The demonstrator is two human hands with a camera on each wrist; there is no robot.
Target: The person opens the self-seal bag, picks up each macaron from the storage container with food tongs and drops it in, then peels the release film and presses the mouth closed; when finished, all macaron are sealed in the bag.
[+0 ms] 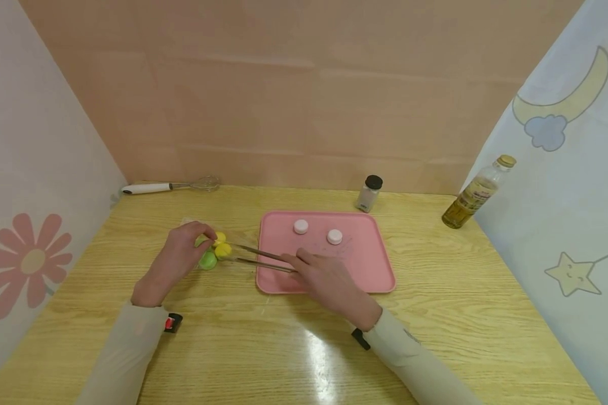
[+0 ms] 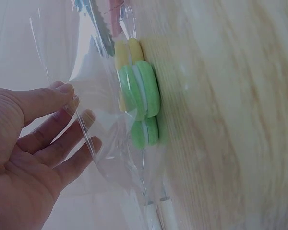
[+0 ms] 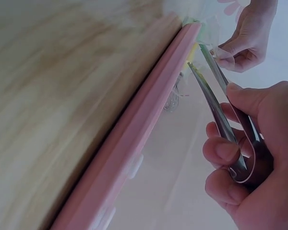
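Metal tongs (image 3: 224, 127): right hand (image 1: 329, 281) grips, tips spread, axis leftward to yellow macarons (image 1: 223, 250); left hand (image 1: 179, 254), nearer, pinches clear bag (image 2: 103, 91).

Pale sleeves, black pieces at the cuffs

The person wears long, pale greyish-beige sleeves. The left sleeve (image 1: 126, 346) is softly creased; beside its cuff (image 1: 144, 310) sits a small black block (image 1: 177, 319) with a bright red patch (image 1: 169, 323). The right sleeve (image 1: 410, 360) carries a small dark marking (image 1: 412, 336), too small to read, and a black piece (image 1: 361, 339) shows by its edge. The left hand (image 1: 179, 253) and right hand (image 1: 329, 282) are bare.
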